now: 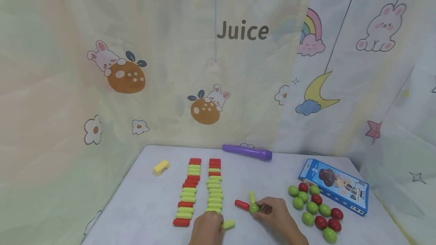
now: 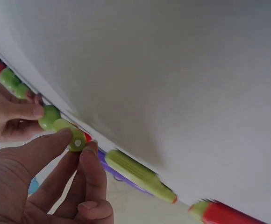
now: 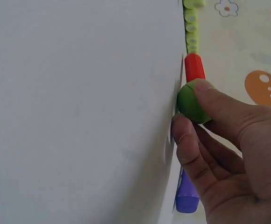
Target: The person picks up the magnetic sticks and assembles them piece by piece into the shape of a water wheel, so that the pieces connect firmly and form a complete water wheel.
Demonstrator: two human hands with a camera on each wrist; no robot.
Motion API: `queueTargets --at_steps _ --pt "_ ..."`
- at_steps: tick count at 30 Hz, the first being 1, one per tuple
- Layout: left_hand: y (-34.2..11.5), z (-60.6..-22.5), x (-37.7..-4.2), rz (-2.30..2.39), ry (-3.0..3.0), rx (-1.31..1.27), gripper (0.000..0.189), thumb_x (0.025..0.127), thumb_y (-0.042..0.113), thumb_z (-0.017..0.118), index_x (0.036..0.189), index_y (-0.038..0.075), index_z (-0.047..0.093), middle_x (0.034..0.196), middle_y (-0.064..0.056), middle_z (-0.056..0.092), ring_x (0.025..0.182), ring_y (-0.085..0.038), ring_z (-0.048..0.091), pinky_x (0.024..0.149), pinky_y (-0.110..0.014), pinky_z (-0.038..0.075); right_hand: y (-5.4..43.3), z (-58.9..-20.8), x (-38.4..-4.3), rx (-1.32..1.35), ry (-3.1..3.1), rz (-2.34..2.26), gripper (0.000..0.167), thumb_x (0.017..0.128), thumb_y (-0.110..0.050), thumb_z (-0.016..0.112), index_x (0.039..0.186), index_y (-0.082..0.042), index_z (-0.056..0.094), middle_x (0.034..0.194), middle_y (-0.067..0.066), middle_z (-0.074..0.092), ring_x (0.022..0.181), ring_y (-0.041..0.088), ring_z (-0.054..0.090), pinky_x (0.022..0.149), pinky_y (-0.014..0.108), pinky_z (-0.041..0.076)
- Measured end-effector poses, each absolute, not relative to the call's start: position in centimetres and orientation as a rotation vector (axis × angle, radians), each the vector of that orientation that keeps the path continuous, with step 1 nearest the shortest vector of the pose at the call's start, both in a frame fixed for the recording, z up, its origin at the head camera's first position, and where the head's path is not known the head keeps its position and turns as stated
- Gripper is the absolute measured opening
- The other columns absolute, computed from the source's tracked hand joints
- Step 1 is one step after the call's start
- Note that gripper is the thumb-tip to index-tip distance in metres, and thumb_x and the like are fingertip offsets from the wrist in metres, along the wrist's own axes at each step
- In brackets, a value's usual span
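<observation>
My left hand [image 1: 207, 228] pinches a yellow-green ribbed stick [image 1: 228, 224] between thumb and fingertips, its round end with a pale centre showing in the left wrist view. To its right, my right hand [image 1: 277, 214] grips a small green ball [image 1: 254, 208] with thumb and fingers. From that ball a red stick [image 1: 242, 204] points left and a second yellow-green stick [image 1: 252, 197] points away toward the back. In the right wrist view the green ball [image 3: 190, 103] sits right against the end of the red stick [image 3: 194, 68]. Fingers hide part of the ball.
Two columns of red and yellow-green sticks [image 1: 215, 191] lie left of centre. Several green and red balls [image 1: 311, 207] cluster at the right, beside a blue box [image 1: 340, 184]. A purple microphone-shaped piece [image 1: 246, 152] lies at the back, a yellow arch block [image 1: 161, 167] at back left.
</observation>
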State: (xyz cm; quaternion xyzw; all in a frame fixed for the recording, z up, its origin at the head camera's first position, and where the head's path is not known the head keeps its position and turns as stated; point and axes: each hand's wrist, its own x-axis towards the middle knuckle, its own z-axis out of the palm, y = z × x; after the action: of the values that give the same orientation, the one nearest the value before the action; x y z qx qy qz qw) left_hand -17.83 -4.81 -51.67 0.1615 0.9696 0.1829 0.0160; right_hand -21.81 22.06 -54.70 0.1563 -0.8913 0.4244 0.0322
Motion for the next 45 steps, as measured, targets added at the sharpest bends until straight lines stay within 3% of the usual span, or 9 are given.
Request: queueTargets --at_steps 9,14,24,29,31,33,36,41,45 --pt "-1.6 -51.8 -19.1 0.61 3.071 0.619 0.008 0.088 0.015 0.089 0.089 0.01 0.083 0.064 0.007 0.055 0.063 -0.003 0.048 0.06 -0.023 0.044 21.2 -54.5 -21.5 0.489 -2.719 1.246 0.027 0.077 -0.014 0.097 0.098 -0.005 0.082 0.082 -0.003 0.077 0.068 -0.002 0.06 0.061 0.022 0.055" --pt "-0.6 -51.9 -19.8 0.566 3.08 0.621 0.008 0.089 0.015 0.088 0.092 0.01 0.084 0.068 0.005 0.059 0.065 -0.003 0.05 0.06 -0.023 0.046 20.9 -54.4 -21.4 0.445 -2.745 1.23 0.025 0.078 -0.013 0.097 0.098 -0.006 0.083 0.08 -0.005 0.075 0.067 -0.002 0.058 0.06 0.021 0.053" --pt "-0.5 -52.2 -20.1 0.469 3.158 0.678 0.007 0.088 0.014 0.088 0.088 0.011 0.081 0.065 0.003 0.055 0.062 -0.004 0.05 0.054 -0.022 0.041 21.2 -53.9 -21.5 0.511 -2.783 1.2 0.027 0.08 -0.016 0.096 0.101 -0.007 0.083 0.082 -0.007 0.075 0.069 -0.002 0.059 0.061 0.021 0.054" --pt "-1.8 -51.4 -20.1 0.599 3.088 0.62 0.015 0.087 0.016 0.091 0.098 0.012 0.083 0.079 0.004 0.065 0.074 -0.006 0.058 0.065 -0.025 0.053 22.4 -53.2 -22.1 0.514 -2.836 1.14 0.043 0.08 -0.014 0.095 0.121 -0.011 0.08 0.104 -0.006 0.073 0.082 0.007 0.063 0.072 0.026 0.057" --pt "-2.9 -50.9 -20.1 0.65 3.074 0.547 0.021 0.086 0.018 0.092 0.104 0.012 0.083 0.088 0.003 0.067 0.081 -0.008 0.059 0.072 -0.029 0.058 22.7 -53.1 -22.4 0.562 -2.858 1.079 0.051 0.082 -0.011 0.093 0.13 -0.014 0.076 0.121 -0.001 0.071 0.099 0.016 0.067 0.086 0.037 0.061" --pt "-4.2 -50.6 -20.0 0.651 3.104 0.499 0.025 0.084 0.017 0.094 0.106 0.011 0.082 0.091 0.002 0.066 0.084 -0.011 0.058 0.075 -0.031 0.059 23.0 -53.2 -22.7 0.648 -2.88 1.02 0.052 0.085 -0.009 0.09 0.134 -0.017 0.075 0.136 0.003 0.067 0.118 0.027 0.066 0.104 0.052 0.056" --pt "-6.0 -50.6 -20.1 0.532 3.214 0.496 0.022 0.083 0.012 0.093 0.101 0.01 0.081 0.085 0.001 0.06 0.079 -0.014 0.053 0.067 -0.028 0.055 23.0 -53.4 -23.1 0.774 -2.9 0.979 0.047 0.086 -0.01 0.088 0.131 -0.021 0.077 0.147 0.006 0.062 0.129 0.035 0.059 0.11 0.064 0.048" --pt "-7.6 -51.4 -20.4 0.337 3.24 0.502 0.014 0.084 0.003 0.089 0.093 0.008 0.081 0.072 0.0 0.054 0.068 -0.014 0.047 0.059 -0.024 0.045 22.9 -53.4 -23.0 0.82 -2.906 0.89 0.036 0.085 -0.021 0.092 0.119 -0.025 0.083 0.137 0.0 0.066 0.117 0.024 0.058 0.098 0.043 0.057" --pt "-7.8 -51.6 -20.7 0.305 3.19 0.461 0.014 0.085 0.004 0.09 0.095 0.008 0.081 0.069 0.0 0.055 0.066 -0.012 0.049 0.059 -0.025 0.043 22.5 -53.2 -23.0 0.814 -2.883 0.832 0.038 0.081 -0.027 0.096 0.117 -0.023 0.084 0.128 -0.005 0.069 0.113 0.017 0.055 0.096 0.038 0.058"
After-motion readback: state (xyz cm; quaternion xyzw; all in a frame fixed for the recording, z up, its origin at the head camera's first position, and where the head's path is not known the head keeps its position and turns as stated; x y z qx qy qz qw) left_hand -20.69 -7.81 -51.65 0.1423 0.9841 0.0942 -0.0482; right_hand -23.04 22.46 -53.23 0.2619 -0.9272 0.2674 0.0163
